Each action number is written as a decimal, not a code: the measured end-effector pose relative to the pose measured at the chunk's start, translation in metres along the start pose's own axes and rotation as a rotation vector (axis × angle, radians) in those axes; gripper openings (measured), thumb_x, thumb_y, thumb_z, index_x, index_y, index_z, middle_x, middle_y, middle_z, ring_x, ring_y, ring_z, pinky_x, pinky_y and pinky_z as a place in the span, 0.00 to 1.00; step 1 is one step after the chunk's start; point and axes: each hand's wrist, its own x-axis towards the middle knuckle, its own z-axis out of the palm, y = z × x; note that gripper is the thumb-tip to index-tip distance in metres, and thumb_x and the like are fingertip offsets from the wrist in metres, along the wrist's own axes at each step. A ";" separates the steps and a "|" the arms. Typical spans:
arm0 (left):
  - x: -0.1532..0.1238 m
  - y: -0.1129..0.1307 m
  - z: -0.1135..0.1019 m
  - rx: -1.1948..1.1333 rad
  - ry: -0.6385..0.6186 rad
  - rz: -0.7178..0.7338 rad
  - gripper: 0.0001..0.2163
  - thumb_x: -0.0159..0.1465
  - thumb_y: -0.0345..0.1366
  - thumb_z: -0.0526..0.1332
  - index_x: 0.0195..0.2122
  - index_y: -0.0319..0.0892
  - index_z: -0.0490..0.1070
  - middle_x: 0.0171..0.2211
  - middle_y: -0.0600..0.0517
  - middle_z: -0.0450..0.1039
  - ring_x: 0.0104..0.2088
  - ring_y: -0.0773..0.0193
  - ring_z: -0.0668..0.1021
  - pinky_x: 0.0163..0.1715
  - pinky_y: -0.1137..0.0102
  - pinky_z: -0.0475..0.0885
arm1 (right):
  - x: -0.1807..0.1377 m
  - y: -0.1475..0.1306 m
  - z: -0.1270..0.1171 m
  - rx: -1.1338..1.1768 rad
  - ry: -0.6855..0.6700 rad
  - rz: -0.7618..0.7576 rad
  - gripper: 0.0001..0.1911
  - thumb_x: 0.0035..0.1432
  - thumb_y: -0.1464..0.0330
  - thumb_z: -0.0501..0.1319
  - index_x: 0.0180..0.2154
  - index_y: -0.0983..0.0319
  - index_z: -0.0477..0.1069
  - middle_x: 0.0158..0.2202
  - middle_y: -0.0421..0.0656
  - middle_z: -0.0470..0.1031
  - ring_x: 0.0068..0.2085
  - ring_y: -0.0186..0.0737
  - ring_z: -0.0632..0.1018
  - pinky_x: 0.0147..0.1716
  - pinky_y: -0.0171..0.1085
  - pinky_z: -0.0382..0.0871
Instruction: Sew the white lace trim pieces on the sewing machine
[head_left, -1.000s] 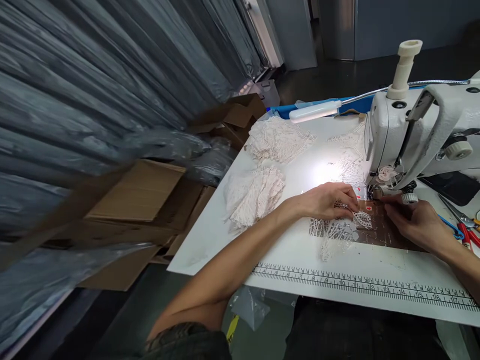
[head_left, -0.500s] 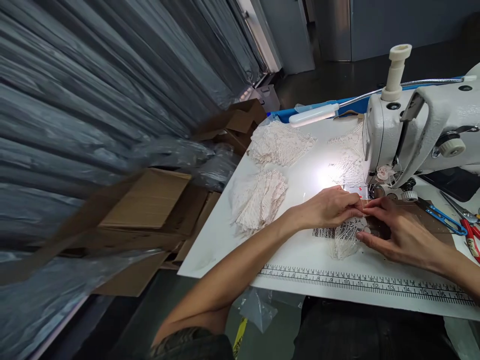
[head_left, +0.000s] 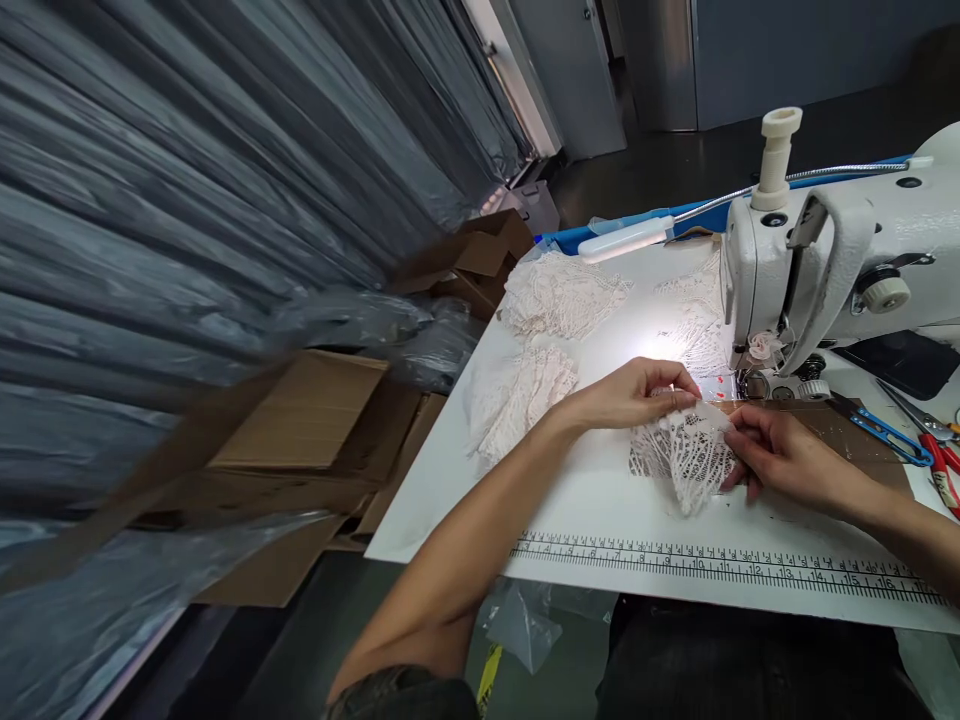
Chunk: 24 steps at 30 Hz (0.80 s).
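Observation:
A piece of white lace point(head_left: 686, 455) is lifted off the white sewing table point(head_left: 600, 500), just in front of the needle of the white sewing machine point(head_left: 817, 270). My left hand point(head_left: 630, 395) pinches its upper left edge. My right hand point(head_left: 780, 460) pinches its right edge. The lace hangs between both hands, partly over a brown patch point(head_left: 840, 440) of the table.
Two stacks of lace point(head_left: 525, 395) point(head_left: 559, 290) lie at the table's left, more lace point(head_left: 694, 320) under the lamp light. Blue snips point(head_left: 881, 430) and red scissors point(head_left: 941, 465) lie at the right. A printed ruler point(head_left: 712, 565) runs along the front edge. Cardboard boxes point(head_left: 300, 430) stand left.
The lace was flat by the needle with both hands pressing it. Both hands have now pinched its edges and raised it off the table, pulling it toward me.

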 end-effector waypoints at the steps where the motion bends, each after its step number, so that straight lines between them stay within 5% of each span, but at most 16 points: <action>1: 0.008 0.001 -0.001 0.087 0.028 0.013 0.11 0.65 0.40 0.58 0.37 0.37 0.73 0.26 0.54 0.71 0.23 0.73 0.69 0.23 0.75 0.63 | 0.002 -0.003 0.004 0.104 0.007 0.083 0.06 0.68 0.69 0.50 0.42 0.65 0.60 0.29 0.44 0.74 0.24 0.31 0.75 0.22 0.30 0.67; 6: 0.046 -0.006 0.006 0.731 0.097 0.092 0.13 0.59 0.44 0.68 0.35 0.39 0.74 0.25 0.54 0.72 0.23 0.69 0.70 0.23 0.73 0.60 | -0.002 -0.003 0.007 0.214 0.067 0.277 0.13 0.66 0.65 0.55 0.47 0.66 0.56 0.33 0.48 0.76 0.24 0.34 0.77 0.18 0.30 0.67; 9: 0.041 -0.019 0.016 0.995 0.347 0.320 0.16 0.63 0.47 0.64 0.36 0.37 0.73 0.32 0.47 0.74 0.29 0.64 0.73 0.26 0.69 0.64 | -0.012 0.009 -0.017 -0.060 -0.008 0.171 0.14 0.64 0.59 0.56 0.39 0.64 0.63 0.30 0.45 0.76 0.22 0.35 0.76 0.20 0.32 0.66; 11: 0.025 -0.024 0.023 0.981 0.480 0.506 0.17 0.68 0.48 0.56 0.37 0.37 0.71 0.34 0.48 0.74 0.29 0.65 0.73 0.27 0.69 0.66 | -0.015 0.018 -0.035 -0.408 0.178 0.016 0.16 0.64 0.58 0.54 0.34 0.64 0.67 0.26 0.44 0.75 0.23 0.35 0.74 0.23 0.34 0.65; 14: -0.001 -0.026 0.033 0.887 0.295 0.756 0.16 0.69 0.48 0.54 0.39 0.37 0.70 0.36 0.48 0.74 0.32 0.66 0.74 0.30 0.70 0.71 | -0.007 0.027 -0.047 -0.893 0.324 -0.242 0.20 0.66 0.59 0.48 0.43 0.63 0.74 0.27 0.45 0.74 0.24 0.37 0.72 0.24 0.35 0.59; 17: -0.008 -0.026 0.043 1.062 0.214 0.842 0.06 0.68 0.31 0.55 0.36 0.37 0.70 0.34 0.49 0.75 0.30 0.67 0.74 0.29 0.72 0.71 | 0.008 0.029 -0.042 -1.174 0.271 -0.402 0.23 0.66 0.62 0.45 0.56 0.58 0.69 0.37 0.48 0.75 0.25 0.37 0.72 0.19 0.33 0.49; 20: 0.001 -0.031 0.049 1.151 0.334 0.925 0.09 0.66 0.23 0.54 0.29 0.37 0.67 0.27 0.51 0.73 0.25 0.68 0.72 0.25 0.73 0.69 | 0.017 0.031 -0.035 -1.261 0.246 -0.404 0.23 0.65 0.65 0.47 0.59 0.54 0.67 0.44 0.49 0.74 0.29 0.37 0.74 0.18 0.32 0.46; 24: 0.011 -0.038 0.051 0.928 0.435 0.870 0.07 0.68 0.30 0.54 0.33 0.35 0.68 0.27 0.50 0.73 0.27 0.68 0.74 0.27 0.74 0.73 | 0.015 0.035 -0.039 -1.126 0.278 -0.423 0.22 0.66 0.63 0.48 0.58 0.54 0.67 0.43 0.48 0.74 0.31 0.38 0.75 0.20 0.31 0.56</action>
